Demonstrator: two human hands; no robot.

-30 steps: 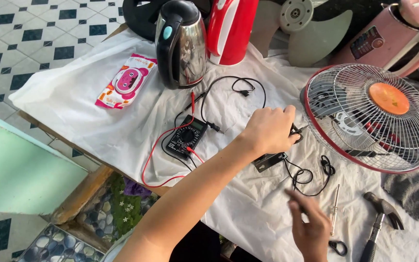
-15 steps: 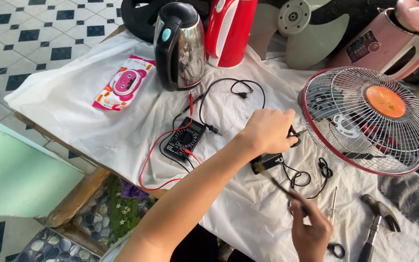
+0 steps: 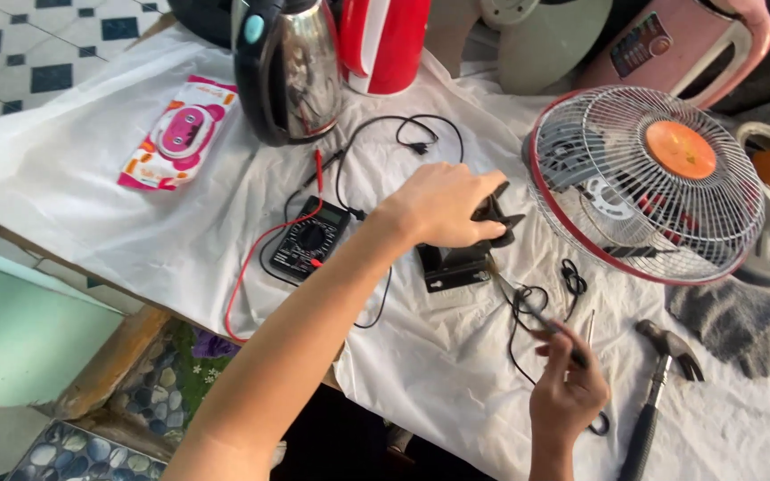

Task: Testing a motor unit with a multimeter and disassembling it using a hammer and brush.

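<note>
White crumpled cloth (image 3: 438,356) covers the counter, and it hangs in soft folds over the front edge above a floor of dark and light tiles.

At the centre, the left hand (image 3: 443,207) presses down on a small black part (image 3: 470,254), a blocky piece with a flat bracket that looks like metal; the fingers curl closed over its upper end, so that end is hidden. The right hand (image 3: 568,392) has its grip closed on a thin tool (image 3: 528,307), a slim rod whose tip meets the right edge of the black part. I cannot tell what kind of tool it is. Thin black wires (image 3: 541,298) lie in loose loops just beside the tool, on the cloth.

Left of the black part lies a black multimeter (image 3: 309,239) with a round dial, and a red lead (image 3: 256,263) bends away from it in a long curve. Behind it stands a shiny steel kettle (image 3: 285,67) with black handle, next to a red plastic jug (image 3: 383,40). A flat pink packet (image 3: 176,134) lies further left.

On the right, a round fan guard (image 3: 648,183) of thin grey wire with a red rim and an orange centre leans on the cloth. Near the right hand lie a hammer (image 3: 657,383) with dark handle and a grey knitted rag (image 3: 737,321).
</note>
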